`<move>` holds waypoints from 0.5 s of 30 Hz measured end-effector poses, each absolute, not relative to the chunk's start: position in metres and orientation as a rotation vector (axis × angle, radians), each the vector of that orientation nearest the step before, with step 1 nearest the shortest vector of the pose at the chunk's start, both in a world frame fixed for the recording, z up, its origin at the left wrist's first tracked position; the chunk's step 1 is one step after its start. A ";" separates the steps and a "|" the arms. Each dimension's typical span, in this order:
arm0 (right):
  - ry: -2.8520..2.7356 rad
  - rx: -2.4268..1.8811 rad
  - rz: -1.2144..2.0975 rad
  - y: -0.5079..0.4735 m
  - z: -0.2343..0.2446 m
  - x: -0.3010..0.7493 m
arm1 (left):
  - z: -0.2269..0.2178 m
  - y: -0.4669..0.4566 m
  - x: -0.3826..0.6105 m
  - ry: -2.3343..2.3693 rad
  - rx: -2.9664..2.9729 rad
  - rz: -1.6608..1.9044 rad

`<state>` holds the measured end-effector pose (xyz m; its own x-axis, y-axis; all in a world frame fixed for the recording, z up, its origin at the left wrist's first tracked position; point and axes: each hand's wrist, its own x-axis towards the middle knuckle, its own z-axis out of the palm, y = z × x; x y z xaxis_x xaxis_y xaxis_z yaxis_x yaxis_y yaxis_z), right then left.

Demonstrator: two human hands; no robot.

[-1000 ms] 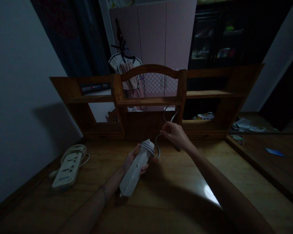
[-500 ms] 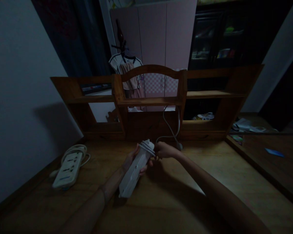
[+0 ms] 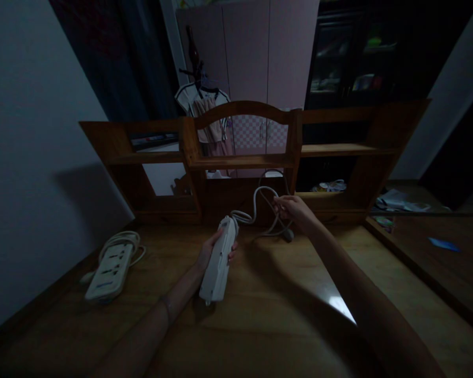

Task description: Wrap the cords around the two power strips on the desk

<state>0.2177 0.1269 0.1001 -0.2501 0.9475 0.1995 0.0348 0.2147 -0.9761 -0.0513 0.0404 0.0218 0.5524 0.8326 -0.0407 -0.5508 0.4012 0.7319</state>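
Observation:
My left hand (image 3: 212,250) is wrapped round a white power strip (image 3: 217,270), tilted above the wooden desk with its far end pointing away from me. From that far end a white cord (image 3: 255,202) runs in loose bends to my right hand (image 3: 294,210), which pinches it with closed fingers, raised in front of the shelf. Below the right hand the cord's lower part hangs in curves, and a grey plug (image 3: 288,234) rests on the desk near it. A second power strip (image 3: 109,270), its sockets facing up, lies at the left with a coiled cord (image 3: 120,242).
A wooden desk shelf (image 3: 242,164) spans the back of the desk (image 3: 260,336). The wall (image 3: 31,184) borders the left side. On a lower surface at the right lies a blue card (image 3: 443,244). Clothes (image 3: 208,115) hang behind the shelf.
My right hand has moved up and to the right with the cord, drawing it off the power strip's end. The power strip, in my left hand, has turned more upright in view.

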 end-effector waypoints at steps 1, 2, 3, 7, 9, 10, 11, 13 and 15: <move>-1.515 -0.958 1.215 0.126 0.101 0.219 | 0.021 0.041 -0.052 0.447 0.732 0.926; -1.507 -0.951 1.235 0.125 0.102 0.220 | 0.021 0.042 -0.052 0.453 0.733 0.937; -1.501 -0.946 1.251 0.123 0.103 0.218 | 0.020 0.042 -0.052 0.460 0.736 0.943; -1.483 -0.935 1.306 0.114 0.105 0.208 | 0.018 0.041 -0.052 0.535 0.693 0.966; -1.449 -0.939 1.288 0.112 0.106 0.205 | 0.018 0.039 -0.052 0.612 0.646 0.975; -1.426 -0.943 1.260 0.113 0.107 0.205 | 0.017 0.039 -0.052 0.655 0.619 0.985; -1.402 -0.948 1.223 0.114 0.107 0.206 | 0.017 0.039 -0.052 0.691 0.595 0.999; -1.356 -0.952 1.136 0.117 0.111 0.212 | 0.017 0.039 -0.053 0.733 0.556 1.047; -1.316 -0.961 1.042 0.120 0.117 0.222 | 0.015 0.042 -0.055 0.745 0.534 1.115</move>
<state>0.2224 0.1196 0.1170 -0.0210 0.9618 0.2730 -0.0459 0.2719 -0.9612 -0.0550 0.0423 0.0150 0.2465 0.9329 -0.2627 -0.5997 0.3598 0.7148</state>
